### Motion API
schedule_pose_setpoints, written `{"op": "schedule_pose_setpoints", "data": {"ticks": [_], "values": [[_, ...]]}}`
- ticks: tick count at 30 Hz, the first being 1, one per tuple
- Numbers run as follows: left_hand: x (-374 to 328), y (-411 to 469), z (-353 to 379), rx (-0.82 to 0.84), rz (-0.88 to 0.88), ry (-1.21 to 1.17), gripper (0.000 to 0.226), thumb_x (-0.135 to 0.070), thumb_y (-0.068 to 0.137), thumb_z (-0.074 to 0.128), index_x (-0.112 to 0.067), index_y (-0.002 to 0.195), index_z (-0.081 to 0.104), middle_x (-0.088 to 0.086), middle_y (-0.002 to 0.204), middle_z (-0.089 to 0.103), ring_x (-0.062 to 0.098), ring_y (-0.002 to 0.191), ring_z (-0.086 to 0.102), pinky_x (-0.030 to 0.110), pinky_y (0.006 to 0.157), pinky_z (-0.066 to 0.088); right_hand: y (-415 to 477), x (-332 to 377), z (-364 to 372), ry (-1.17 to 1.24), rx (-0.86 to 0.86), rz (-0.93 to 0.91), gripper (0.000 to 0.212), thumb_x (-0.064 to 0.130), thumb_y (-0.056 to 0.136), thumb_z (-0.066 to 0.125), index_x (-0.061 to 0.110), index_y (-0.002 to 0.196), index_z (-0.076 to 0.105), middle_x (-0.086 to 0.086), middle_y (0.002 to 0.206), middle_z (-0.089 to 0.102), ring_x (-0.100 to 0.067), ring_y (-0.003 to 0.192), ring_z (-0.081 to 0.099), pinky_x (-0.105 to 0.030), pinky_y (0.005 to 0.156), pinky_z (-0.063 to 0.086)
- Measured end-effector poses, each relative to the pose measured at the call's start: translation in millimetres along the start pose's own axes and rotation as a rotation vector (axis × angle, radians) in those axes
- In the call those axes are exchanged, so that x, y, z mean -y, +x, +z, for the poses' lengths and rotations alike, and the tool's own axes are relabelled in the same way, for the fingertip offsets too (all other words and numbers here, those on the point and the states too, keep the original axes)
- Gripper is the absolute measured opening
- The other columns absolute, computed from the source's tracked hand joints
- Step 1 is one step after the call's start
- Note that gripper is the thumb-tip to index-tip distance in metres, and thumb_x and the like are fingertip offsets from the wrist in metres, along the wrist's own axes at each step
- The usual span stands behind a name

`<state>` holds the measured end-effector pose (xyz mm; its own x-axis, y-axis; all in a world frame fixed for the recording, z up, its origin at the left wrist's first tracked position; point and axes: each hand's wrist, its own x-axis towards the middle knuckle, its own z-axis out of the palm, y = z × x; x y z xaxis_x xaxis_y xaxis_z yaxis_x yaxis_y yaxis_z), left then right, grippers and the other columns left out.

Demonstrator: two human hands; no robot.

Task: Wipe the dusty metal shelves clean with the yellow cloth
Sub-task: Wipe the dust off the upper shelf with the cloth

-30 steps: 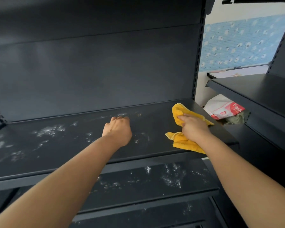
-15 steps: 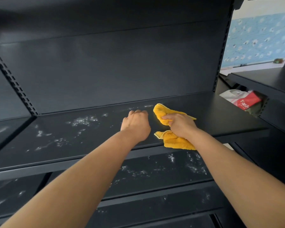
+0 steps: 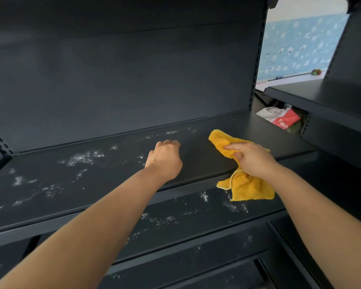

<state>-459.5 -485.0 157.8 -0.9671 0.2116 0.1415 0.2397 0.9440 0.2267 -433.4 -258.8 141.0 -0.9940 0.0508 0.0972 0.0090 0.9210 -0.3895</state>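
Note:
A dark metal shelf (image 3: 204, 159) runs across the middle of the view, with white dust patches (image 3: 81, 158) on its left half. My right hand (image 3: 251, 159) grips the yellow cloth (image 3: 247, 184) near the shelf's front edge. One end of the cloth lies on the shelf and the other hangs over the edge. My left hand (image 3: 165, 160) rests on the shelf as a closed fist, left of the cloth and holding nothing. The shelf below (image 3: 196, 211) also carries white dust.
A dark back panel (image 3: 133, 80) rises behind the shelf. To the right stands another dark shelf unit (image 3: 331, 99), with a red and white plastic bag (image 3: 279, 117) behind it. A blue patterned wall (image 3: 300, 44) shows through the gap.
My right hand has dragged the cloth rightward and toward the front edge, so part of it now hangs over. My left fist has stayed on the shelf.

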Motion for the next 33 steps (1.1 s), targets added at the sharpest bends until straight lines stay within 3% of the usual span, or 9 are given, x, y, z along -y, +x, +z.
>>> {"op": "schedule_pose_setpoints", "data": {"ticks": [4, 9, 12, 15, 17, 21, 24, 28, 33], "values": [[9.4, 3.0, -5.0, -0.007, -0.066, 0.0, 0.045, -0.001, 0.091, 0.041, -0.012, 0.134, 0.047, 0.007, 0.133, 0.05, 0.025, 0.125, 0.041, 0.038, 0.097, 0.039, 30.4, 20.1, 4.6, -0.076, 0.059, 0.043, 0.038, 0.014, 0.102, 0.038, 0.028, 0.135, 0.052, -0.004, 0.14, 0.052, -0.03, 0.121, 0.052, -0.037, 0.096, 0.048], [20.9, 3.7, -14.0, -0.041, -0.161, -0.009, 0.046, -0.003, 0.092, 0.041, -0.012, 0.136, 0.046, 0.005, 0.137, 0.048, 0.024, 0.127, 0.039, 0.037, 0.094, 0.04, 54.3, 68.2, 22.0, -0.085, 0.159, 0.01, 0.049, 0.022, 0.102, 0.041, 0.031, 0.149, 0.031, 0.001, 0.154, 0.033, -0.026, 0.136, 0.04, -0.035, 0.105, 0.039], [12.7, 4.6, -15.3, -0.055, -0.177, -0.051, 0.036, -0.009, 0.096, 0.039, -0.01, 0.13, 0.051, 0.005, 0.133, 0.051, 0.025, 0.123, 0.043, 0.036, 0.089, 0.041, 55.2, 83.5, 29.4, -0.041, 0.182, -0.101, 0.043, 0.027, 0.104, 0.036, 0.026, 0.147, 0.038, 0.0, 0.152, 0.038, -0.026, 0.133, 0.043, -0.036, 0.103, 0.041], [-10.9, 8.9, -13.1, -0.034, -0.167, -0.131, 0.023, -0.016, 0.099, 0.035, -0.011, 0.105, 0.056, 0.003, 0.104, 0.057, 0.027, 0.097, 0.055, 0.032, 0.068, 0.042, 51.6, 68.8, 20.6, 0.13, 0.171, -0.155, 0.04, 0.035, 0.104, 0.03, 0.023, 0.136, 0.052, -0.006, 0.137, 0.055, -0.026, 0.119, 0.054, -0.037, 0.095, 0.046], [-31.7, 15.8, -8.5, -0.007, -0.141, -0.186, 0.023, -0.022, 0.1, 0.032, -0.015, 0.094, 0.053, 0.007, 0.098, 0.06, 0.023, 0.08, 0.054, 0.03, 0.059, 0.04, 51.1, 48.6, 9.8, 0.197, 0.102, -0.139, 0.039, 0.032, 0.104, 0.031, 0.021, 0.133, 0.054, -0.006, 0.134, 0.057, -0.027, 0.118, 0.055, -0.036, 0.096, 0.045], [-81.1, 36.7, 9.7, 0.164, -0.17, -0.204, 0.047, -0.044, 0.102, 0.03, -0.015, 0.135, 0.045, 0.01, 0.129, 0.053, 0.026, 0.107, 0.053, 0.036, 0.084, 0.046, 53.2, 4.8, -10.1, -0.022, 0.094, -0.104, 0.041, 0.014, 0.099, 0.038, 0.023, 0.137, 0.051, -0.006, 0.137, 0.054, -0.028, 0.123, 0.051, -0.039, 0.097, 0.047], [-107.4, 52.7, 32.2, 0.248, -0.189, -0.002, 0.048, -0.044, 0.101, 0.033, -0.021, 0.143, 0.036, 0.014, 0.155, 0.024, 0.038, 0.14, 0.022, 0.048, 0.111, 0.028, 55.0, -20.3, -16.4, -0.15, 0.143, -0.052, 0.048, 0.011, 0.097, 0.041, 0.026, 0.143, 0.043, -0.005, 0.146, 0.045, -0.026, 0.131, 0.045, -0.04, 0.101, 0.045], [-107.0, 70.9, 50.7, 0.196, -0.136, 0.122, 0.047, -0.036, 0.1, 0.037, -0.025, 0.146, 0.033, 0.007, 0.156, 0.023, 0.035, 0.142, 0.018, 0.046, 0.115, 0.023, 62.0, -35.1, -20.3, -0.205, 0.153, -0.074, 0.047, 0.014, 0.098, 0.042, 0.028, 0.142, 0.044, -0.003, 0.145, 0.045, -0.025, 0.128, 0.047, -0.038, 0.098, 0.046], [-103.6, 86.0, 35.5, 0.212, 0.035, 0.227, 0.046, -0.028, 0.106, 0.024, -0.021, 0.152, 0.024, 0.0, 0.16, 0.016, 0.022, 0.147, 0.007, 0.034, 0.118, 0.007, 73.3, -26.0, -21.2, -0.256, 0.146, -0.095, 0.039, 0.011, 0.094, 0.044, 0.025, 0.128, 0.056, -0.004, 0.128, 0.056, -0.025, 0.111, 0.056, -0.034, 0.077, 0.047]]}}
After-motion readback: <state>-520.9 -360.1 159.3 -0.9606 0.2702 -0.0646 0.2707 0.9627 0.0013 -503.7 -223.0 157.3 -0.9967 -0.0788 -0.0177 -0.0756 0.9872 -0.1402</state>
